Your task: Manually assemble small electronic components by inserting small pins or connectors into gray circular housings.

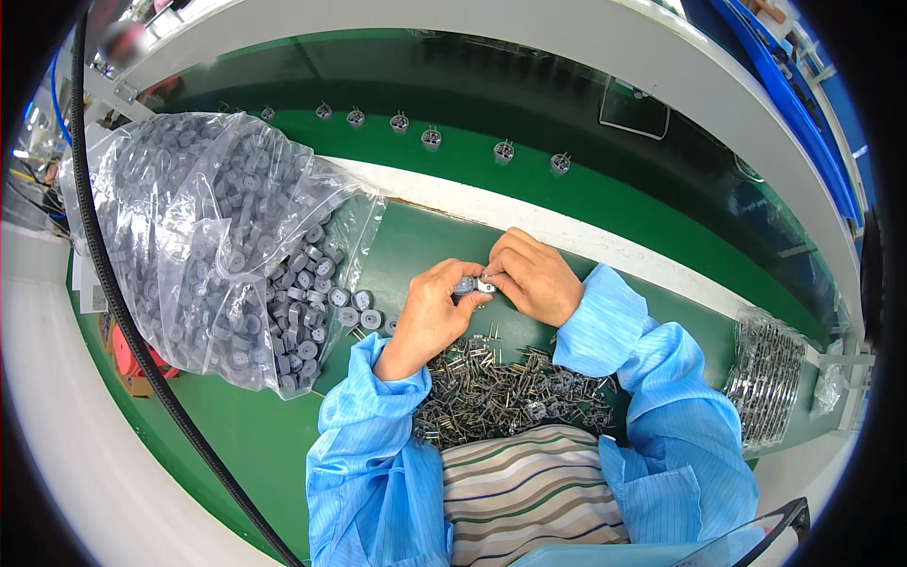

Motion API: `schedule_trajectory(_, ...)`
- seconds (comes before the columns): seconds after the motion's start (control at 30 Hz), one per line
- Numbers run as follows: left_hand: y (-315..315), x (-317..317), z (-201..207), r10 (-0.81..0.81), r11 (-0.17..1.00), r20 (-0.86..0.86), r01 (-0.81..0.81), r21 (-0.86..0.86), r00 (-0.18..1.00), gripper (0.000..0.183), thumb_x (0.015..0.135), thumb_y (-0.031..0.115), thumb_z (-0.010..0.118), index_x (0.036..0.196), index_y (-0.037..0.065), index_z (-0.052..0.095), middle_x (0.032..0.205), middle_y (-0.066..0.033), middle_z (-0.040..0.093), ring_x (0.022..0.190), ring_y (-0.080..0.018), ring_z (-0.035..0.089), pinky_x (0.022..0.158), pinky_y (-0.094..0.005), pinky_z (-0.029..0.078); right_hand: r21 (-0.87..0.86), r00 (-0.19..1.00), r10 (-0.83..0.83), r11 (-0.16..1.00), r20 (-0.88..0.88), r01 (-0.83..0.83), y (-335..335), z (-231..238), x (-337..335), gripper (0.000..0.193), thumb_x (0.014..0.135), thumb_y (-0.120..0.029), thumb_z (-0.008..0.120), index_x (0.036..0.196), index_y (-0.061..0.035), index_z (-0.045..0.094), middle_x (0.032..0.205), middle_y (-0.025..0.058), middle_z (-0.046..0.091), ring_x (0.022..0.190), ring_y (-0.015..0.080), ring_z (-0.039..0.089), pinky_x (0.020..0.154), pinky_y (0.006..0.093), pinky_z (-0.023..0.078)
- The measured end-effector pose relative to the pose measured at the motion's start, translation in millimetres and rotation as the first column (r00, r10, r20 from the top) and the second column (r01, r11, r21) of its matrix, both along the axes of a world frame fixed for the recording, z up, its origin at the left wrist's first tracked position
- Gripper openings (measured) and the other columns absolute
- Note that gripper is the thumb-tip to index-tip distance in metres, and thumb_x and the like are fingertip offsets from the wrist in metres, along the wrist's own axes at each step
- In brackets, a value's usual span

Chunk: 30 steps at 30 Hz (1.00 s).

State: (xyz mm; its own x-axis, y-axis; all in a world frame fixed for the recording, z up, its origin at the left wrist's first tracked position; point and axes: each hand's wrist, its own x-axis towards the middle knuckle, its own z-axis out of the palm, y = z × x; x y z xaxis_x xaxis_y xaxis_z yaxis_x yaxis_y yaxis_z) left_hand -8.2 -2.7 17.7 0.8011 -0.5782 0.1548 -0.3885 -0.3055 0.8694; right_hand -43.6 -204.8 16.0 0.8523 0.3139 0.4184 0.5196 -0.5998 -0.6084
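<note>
Pinching a small grey round part (464,284) between thumb and fingers of the left hand (430,307) at the centre of the frame; gripping a whitish piece (486,285) just beside it with the closed fingertips of the right hand (537,276), not showing clearly whether joined to it. Looking light and stiff, probably being moulded plastic, likely withstanding firm pressure but perhaps slipping at the smooth curved rim; calling for a thumb-and-finger hold across that rim, leaving the flat end free. Showing a similar stubby, disc-like shape and matt grey in the loose grey parts (307,321) left of centre, fanning out from a crinkled, glossy, filmy clear bag (198,246) onto the smooth green desk (402,236). Presenting in the lower middle a tangled heap of dark pieces (510,387) with thin brassy pins, probably being rigid yet possibly bending at the pins. Displaying a spaced row of small pinned parts (431,139) along the glossy green strip (605,189) at the top, a shiny, ridged bundle (767,378) at the right, and soft, faintly striped blue sleeves (605,321) below centre.
</note>
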Motion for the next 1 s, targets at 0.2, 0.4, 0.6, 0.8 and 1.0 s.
schedule_trajectory(0.2,-4.9,-1.0,-1.1,0.041,0.994,0.102,-0.030,-0.106,0.994,0.029,0.080,0.004,0.081,0.107,0.001,0.069,0.095,-0.0157,0.069,0.078,-0.0318,0.069,0.065,-0.0378,0.054,0.229,0.891,-0.134,0.940,-0.435,0.253,5.2,5.4,-4.6,0.016,0.089,-0.003,0.072,0.100,0.0010,0.061,0.092,0.0122,0.066,0.085,0.0248,0.067,0.072,0.0342,0.054)
schedule_trajectory(0.4,-7.9,-3.7,4.3,0.032,0.997,0.220,-0.015,-0.080,0.975,0.029,0.081,-0.002,0.078,0.107,0.002,0.068,0.100,-0.0147,0.068,0.081,-0.0307,0.070,0.069,-0.0372,0.056,0.410,0.871,0.052,0.895,-0.488,0.176,-12.4,0.9,7.0,0.023,0.090,0.000,0.071,0.111,0.0004,0.064,0.093,0.0134,0.072,0.085,0.0220,0.072,0.074,0.0310,0.057)
schedule_trajectory(0.6,6.4,8.7,-19.0,0.121,0.865,-0.375,-0.283,-0.415,0.919,0.017,0.092,-0.004,0.071,0.107,0.001,0.064,0.092,-0.0044,0.065,0.071,-0.0098,0.061,0.061,-0.0228,0.048,0.235,0.852,-0.463,0.824,-0.245,0.516,-109.6,-8.0,47.4,0.012,0.088,0.003,0.068,0.100,0.0012,0.071,0.091,0.0120,0.072,0.081,0.0196,0.073,0.074,0.0295,0.056)
schedule_trajectory(0.8,11.4,17.0,-13.6,0.065,0.844,-0.633,-0.381,-0.377,0.771,0.041,0.101,0.001,0.060,0.139,-0.003,0.047,0.105,-0.0045,0.062,0.085,-0.0101,0.058,0.071,-0.0210,0.046,-0.214,0.681,-0.682,0.647,0.268,0.732,-133.5,-26.1,48.7,0.011,0.082,-0.007,0.075,0.092,-0.0042,0.073,0.090,0.0116,0.067,0.094,0.0317,0.063,0.083,0.0425,0.053)
schedule_trajectory(1.0,8.4,18.1,-6.0,-0.001,0.855,-0.576,-0.298,-0.425,0.817,0.045,0.098,-0.005,0.059,0.142,-0.003,0.049,0.125,-0.0139,0.065,0.098,-0.0165,0.067,0.080,-0.0253,0.051,0.066,0.845,0.397,0.914,-0.358,-0.401,-44.0,23.6,7.8,0.024,0.083,-0.013,0.079,0.105,-0.0083,0.070,0.101,0.0092,0.062,0.101,0.0297,0.060,0.089,0.0416,0.050)
